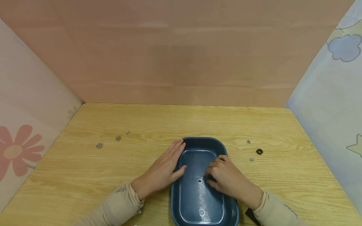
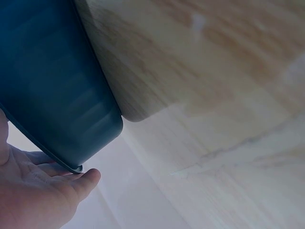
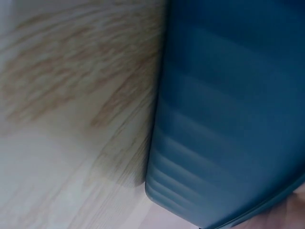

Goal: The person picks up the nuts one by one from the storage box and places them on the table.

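A deep blue plastic basin [image 1: 192,201] stands on the table in front of me. Along its left rim rests my left hand [image 1: 162,169], fingers straight and thumb reaching in over the edge. In the left wrist view, that hand's fingers [image 2: 86,183] lie against the basin's rim. Over the right side of the basin, my right hand [image 1: 227,175] has curled fingers that pinch a small black nut [image 1: 211,178], mostly hidden by them. A small dark spot [image 1: 199,180] shows on the basin floor beside this hand.
Left on the wooden table [image 1: 70,175] lie three silver nuts, the largest [image 1: 99,145] outermost. At right are a black nut [image 1: 259,151] and two small silver nuts, one nearer me [image 1: 252,159]. A brown panel [image 1: 181,62] closes the back; patterned side panels flank the table.
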`<state>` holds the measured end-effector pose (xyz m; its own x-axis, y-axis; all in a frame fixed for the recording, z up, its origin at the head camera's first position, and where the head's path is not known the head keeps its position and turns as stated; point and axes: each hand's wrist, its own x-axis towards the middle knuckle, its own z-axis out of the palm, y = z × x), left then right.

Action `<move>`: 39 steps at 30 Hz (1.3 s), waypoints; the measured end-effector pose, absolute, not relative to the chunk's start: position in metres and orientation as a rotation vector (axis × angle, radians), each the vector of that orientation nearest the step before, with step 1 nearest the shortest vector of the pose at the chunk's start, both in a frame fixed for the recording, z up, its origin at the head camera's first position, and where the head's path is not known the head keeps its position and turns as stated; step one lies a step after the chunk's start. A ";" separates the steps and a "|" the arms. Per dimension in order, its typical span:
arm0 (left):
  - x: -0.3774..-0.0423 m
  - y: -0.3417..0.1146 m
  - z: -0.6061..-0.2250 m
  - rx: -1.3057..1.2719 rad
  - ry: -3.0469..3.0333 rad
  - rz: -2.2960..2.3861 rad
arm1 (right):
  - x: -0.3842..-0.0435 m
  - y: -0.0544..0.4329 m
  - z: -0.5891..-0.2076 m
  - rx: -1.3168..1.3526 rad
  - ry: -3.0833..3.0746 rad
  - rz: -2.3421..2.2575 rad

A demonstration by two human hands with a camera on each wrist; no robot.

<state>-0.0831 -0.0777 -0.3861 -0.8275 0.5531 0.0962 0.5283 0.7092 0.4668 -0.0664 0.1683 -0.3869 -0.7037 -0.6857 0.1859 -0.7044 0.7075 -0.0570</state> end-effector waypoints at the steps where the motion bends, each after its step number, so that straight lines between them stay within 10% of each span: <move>1: -0.083 -0.078 -0.386 0.906 2.858 0.754 | -0.066 0.168 -0.387 1.132 -2.757 0.178; 39: -0.083 -0.077 -0.385 0.913 2.865 0.751 | -0.069 0.171 -0.386 1.232 -2.754 0.292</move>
<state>-0.0826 -0.0774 -0.3846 -0.8256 0.5546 0.1035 0.5341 0.7092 0.4601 -0.0692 0.1713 -0.3863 -0.6644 -0.7257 0.1785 -0.7470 0.6520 -0.1298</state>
